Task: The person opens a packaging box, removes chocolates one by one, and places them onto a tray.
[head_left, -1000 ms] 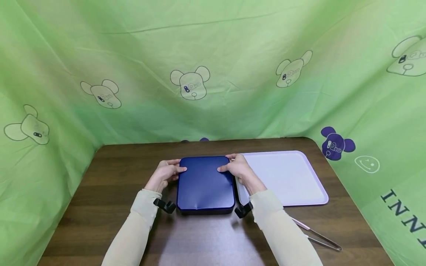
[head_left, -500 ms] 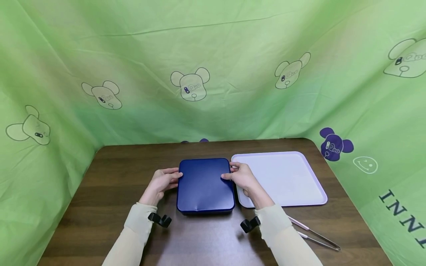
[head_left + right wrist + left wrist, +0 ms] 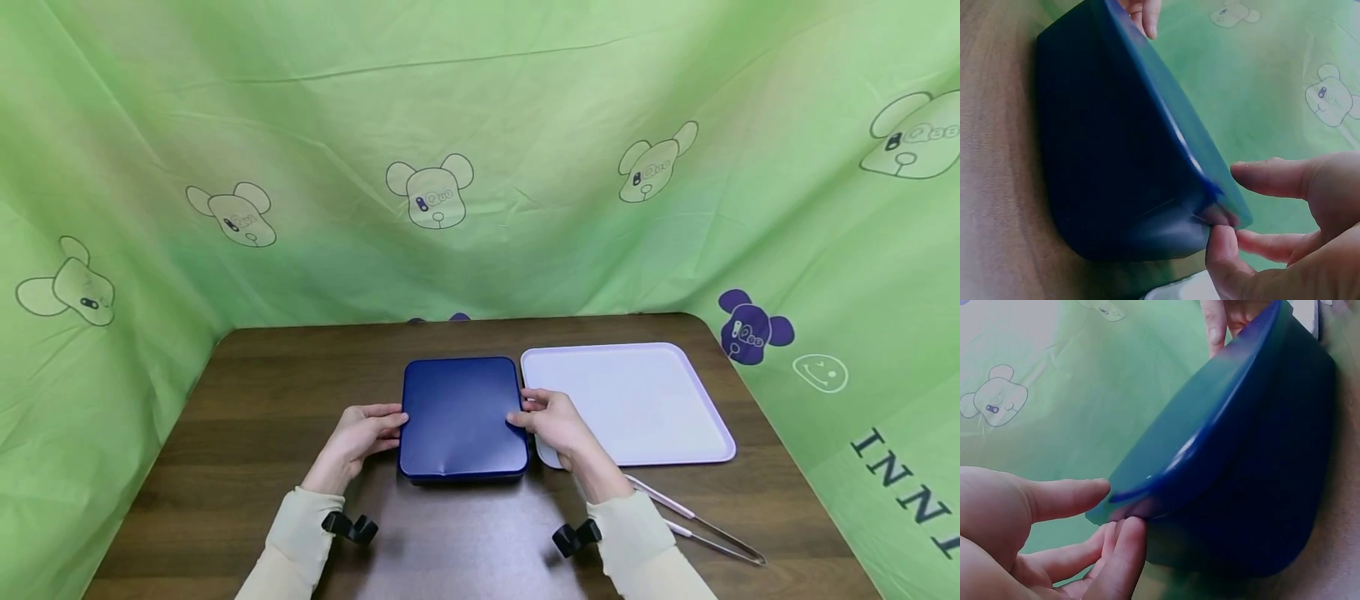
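A dark blue square box (image 3: 465,417) with a glossy, rounded-corner lid (image 3: 1210,406) stands at the middle of the table, its lid on. At its left edge, my left hand (image 3: 358,435) pinches the lid's rim, thumb at the top and fingertips under the rim, as the left wrist view shows. On the opposite edge my right hand (image 3: 558,425) holds the rim likewise, fingers (image 3: 1222,247) beneath and thumb near the top surface. The box's inside is hidden by the lid.
A pale lilac tray (image 3: 630,404) lies right of the box, its left edge close to my right hand. Tongs (image 3: 712,529) with pale handles lie in front of the tray, partly behind my right forearm. A green printed curtain (image 3: 450,275) surrounds the brown table (image 3: 300,375).
The lid has come down slightly onto the box, narrowing the dark band at its front. Both hands have slid along its sides from the far corners toward me.
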{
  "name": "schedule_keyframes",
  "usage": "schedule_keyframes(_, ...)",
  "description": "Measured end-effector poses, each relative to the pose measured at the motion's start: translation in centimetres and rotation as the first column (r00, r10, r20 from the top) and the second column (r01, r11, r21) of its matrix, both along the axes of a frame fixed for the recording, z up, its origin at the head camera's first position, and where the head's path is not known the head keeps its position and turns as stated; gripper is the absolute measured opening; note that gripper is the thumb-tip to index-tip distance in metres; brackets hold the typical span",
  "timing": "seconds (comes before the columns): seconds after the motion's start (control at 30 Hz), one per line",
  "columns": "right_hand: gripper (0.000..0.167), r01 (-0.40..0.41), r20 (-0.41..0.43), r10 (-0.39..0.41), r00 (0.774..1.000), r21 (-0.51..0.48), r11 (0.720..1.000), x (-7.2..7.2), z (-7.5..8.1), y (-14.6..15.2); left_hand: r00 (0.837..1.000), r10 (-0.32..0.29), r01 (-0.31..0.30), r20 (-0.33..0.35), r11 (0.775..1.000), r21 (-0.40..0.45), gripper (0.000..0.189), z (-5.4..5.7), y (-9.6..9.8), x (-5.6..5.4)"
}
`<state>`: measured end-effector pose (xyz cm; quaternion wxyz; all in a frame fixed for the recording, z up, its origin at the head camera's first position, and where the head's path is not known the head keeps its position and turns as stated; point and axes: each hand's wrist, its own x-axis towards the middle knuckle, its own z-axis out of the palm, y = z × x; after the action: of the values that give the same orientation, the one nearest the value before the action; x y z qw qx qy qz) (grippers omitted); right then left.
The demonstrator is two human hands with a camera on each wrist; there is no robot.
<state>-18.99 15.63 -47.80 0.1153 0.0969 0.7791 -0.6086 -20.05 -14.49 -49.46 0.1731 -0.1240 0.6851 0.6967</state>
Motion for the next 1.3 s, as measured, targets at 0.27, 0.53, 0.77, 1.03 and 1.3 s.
schedule_keyframes(0.27, 0.053, 0.000, -0.012, 0.000, 1.000, -0.010, 1.000, 0.3, -0.1, 0.0, 1.000, 0.006, -0.006, -0.002, 1.000, 0.000, 0.037, 0.0, -0.1, 0.1)
schedule_keyframes(0.53, 0.051, 0.001, -0.021, -0.002, 1.000, -0.026, 1.000, 0.5, 0.1, 0.0, 1.000, -0.007, 0.007, -0.007, 1.000, 0.002, 0.037, 0.1, -0.1, 0.3)
schedule_keyframes(0.77, 0.051, -0.003, -0.028, 0.002, 1.000, -0.038, 0.999, 0.5, 0.5, 0.0, 1.000, -0.020, 0.021, -0.010, 1.000, 0.007, 0.038, 0.6, -0.1, 0.4)
schedule_keyframes(1.03, 0.050, 0.005, -0.033, -0.007, 0.999, -0.064, 0.998, 0.0, 1.3, 0.1, 0.999, -0.020, 0.021, -0.033, 0.999, 0.031, 0.036, 1.4, -0.1, -0.1)
schedule_keyframes(1.3, 0.050, 0.001, -0.043, -0.003, 0.999, -0.059, 0.998, -0.2, 2.1, 0.2, 0.997, -0.031, 0.035, -0.064, 0.997, 0.063, 0.041, 2.6, -0.4, -0.3)
